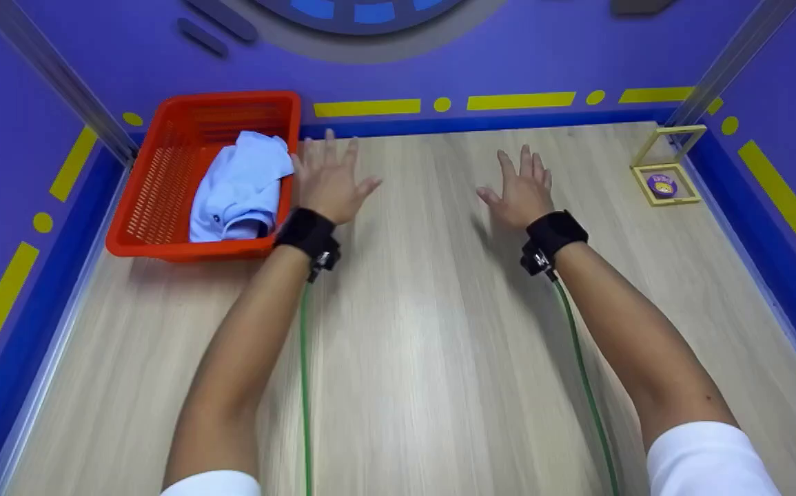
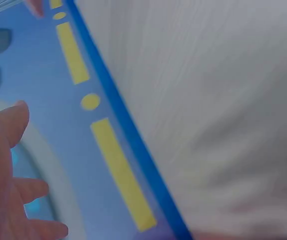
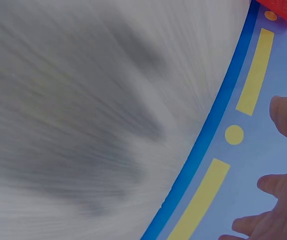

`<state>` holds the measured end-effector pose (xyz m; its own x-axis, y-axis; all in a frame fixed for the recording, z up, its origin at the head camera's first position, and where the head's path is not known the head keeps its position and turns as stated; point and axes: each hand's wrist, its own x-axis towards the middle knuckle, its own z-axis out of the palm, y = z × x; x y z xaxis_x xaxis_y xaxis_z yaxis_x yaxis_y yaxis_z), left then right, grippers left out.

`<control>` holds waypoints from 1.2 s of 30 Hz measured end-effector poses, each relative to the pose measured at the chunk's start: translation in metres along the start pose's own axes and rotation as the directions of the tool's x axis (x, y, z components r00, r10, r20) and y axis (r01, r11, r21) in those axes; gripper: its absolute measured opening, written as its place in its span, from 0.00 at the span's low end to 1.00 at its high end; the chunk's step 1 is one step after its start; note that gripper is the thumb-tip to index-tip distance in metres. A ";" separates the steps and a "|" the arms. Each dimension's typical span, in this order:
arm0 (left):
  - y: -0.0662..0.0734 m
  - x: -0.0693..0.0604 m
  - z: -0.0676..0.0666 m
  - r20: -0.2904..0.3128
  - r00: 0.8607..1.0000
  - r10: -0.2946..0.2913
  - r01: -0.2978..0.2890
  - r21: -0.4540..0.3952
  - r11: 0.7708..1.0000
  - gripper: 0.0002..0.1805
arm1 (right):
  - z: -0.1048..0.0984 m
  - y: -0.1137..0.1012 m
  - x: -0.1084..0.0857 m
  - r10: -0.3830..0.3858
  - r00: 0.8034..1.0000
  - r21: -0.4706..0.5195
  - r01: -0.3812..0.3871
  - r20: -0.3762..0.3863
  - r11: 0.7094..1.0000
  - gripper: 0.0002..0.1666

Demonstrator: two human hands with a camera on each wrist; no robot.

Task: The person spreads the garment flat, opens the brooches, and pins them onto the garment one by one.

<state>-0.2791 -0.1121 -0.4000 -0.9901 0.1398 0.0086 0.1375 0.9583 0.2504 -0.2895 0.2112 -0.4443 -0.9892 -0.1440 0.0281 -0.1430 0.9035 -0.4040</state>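
In the head view, my left hand (image 1: pixel 331 184) hovers with spread fingers by the right rim of a red basket (image 1: pixel 122 242); whether it touches the rim I cannot tell. A light blue folded cloth (image 1: pixel 242 182), with a collar and a button, lies in that basket. My right hand (image 1: pixel 523 195) is held over the wooden table (image 1: pixel 425 331), fingers spread and holding nothing. The left wrist view shows the fingers of my left hand (image 2: pixel 8 185) apart, and the right wrist view shows my right hand (image 3: pixel 283 195) likewise.
At the back right of the table stands a small yellow frame box (image 1: pixel 666 202), lid raised, with a round purple badge (image 1: pixel 661 184) inside. Blue panels (image 1: pixel 522 62) with yellow marks enclose the back and sides. A green cable runs from each wrist.
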 end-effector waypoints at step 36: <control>-0.163 -0.118 0.003 -0.282 0.945 -0.168 0.148 -0.088 0.985 0.38 | 0.029 -0.155 0.036 -0.217 0.970 -0.015 0.220 0.108 0.975 0.48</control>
<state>-0.1848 -0.2842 -0.4443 -0.9659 -0.0989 0.2394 -0.0139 0.9428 0.3330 -0.3018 0.0539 -0.4074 -0.9250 -0.3797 0.0163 -0.3578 0.8555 -0.3744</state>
